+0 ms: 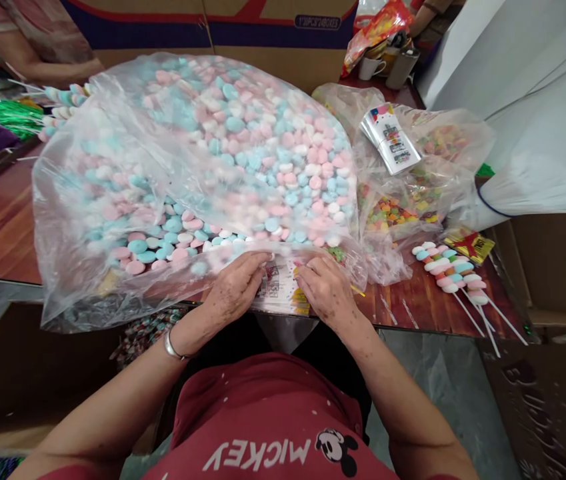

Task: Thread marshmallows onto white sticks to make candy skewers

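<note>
At the table's front edge lie printed plastic packets (283, 300), flat between my two hands. My left hand (235, 288) rests at their left side, fingers bent and pressed together on a packet's edge. On the right side, my right hand (327, 288) has its fingers curled in, thumb and forefinger pinching at the edge. Both sets of fingertips are partly hidden. Just beyond my hands spreads a large clear plastic bag (163, 153) full of pink, blue and white candies (177, 240). Its near edge lies against my fingers.
Candy skewers (450, 270) on white sticks lie at the right, beside a gold packet (470, 245). Behind them are bags of colourful gummies (397, 210) and a stack of printed packets (391, 141). Cardboard boxes (557, 267) flank the table. Another person's arm (57, 70) is at the far left.
</note>
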`<action>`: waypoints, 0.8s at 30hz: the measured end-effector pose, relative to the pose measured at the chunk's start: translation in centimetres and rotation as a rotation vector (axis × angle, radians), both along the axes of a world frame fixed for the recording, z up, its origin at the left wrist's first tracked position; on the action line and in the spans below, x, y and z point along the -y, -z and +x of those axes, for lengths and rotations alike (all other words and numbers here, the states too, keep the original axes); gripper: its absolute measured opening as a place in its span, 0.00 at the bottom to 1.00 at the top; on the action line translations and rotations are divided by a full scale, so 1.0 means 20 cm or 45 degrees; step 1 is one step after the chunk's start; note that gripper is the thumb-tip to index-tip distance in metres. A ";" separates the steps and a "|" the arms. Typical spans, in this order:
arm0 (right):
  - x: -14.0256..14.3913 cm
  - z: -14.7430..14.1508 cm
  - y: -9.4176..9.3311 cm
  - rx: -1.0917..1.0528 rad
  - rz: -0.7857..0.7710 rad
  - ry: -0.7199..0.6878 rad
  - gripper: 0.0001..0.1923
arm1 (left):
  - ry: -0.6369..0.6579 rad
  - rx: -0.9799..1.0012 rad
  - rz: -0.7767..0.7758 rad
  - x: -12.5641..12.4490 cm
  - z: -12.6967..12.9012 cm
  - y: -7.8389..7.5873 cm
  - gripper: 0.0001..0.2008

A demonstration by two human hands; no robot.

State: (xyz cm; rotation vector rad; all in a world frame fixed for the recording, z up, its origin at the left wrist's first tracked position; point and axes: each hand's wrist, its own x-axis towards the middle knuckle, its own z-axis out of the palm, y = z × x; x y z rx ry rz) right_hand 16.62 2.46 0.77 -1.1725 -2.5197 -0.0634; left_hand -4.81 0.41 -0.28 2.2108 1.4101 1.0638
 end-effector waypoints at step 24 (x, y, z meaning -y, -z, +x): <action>-0.01 -0.07 0.07 0.213 -0.076 -0.014 0.05 | 0.101 -0.024 0.100 0.00 0.00 0.03 0.09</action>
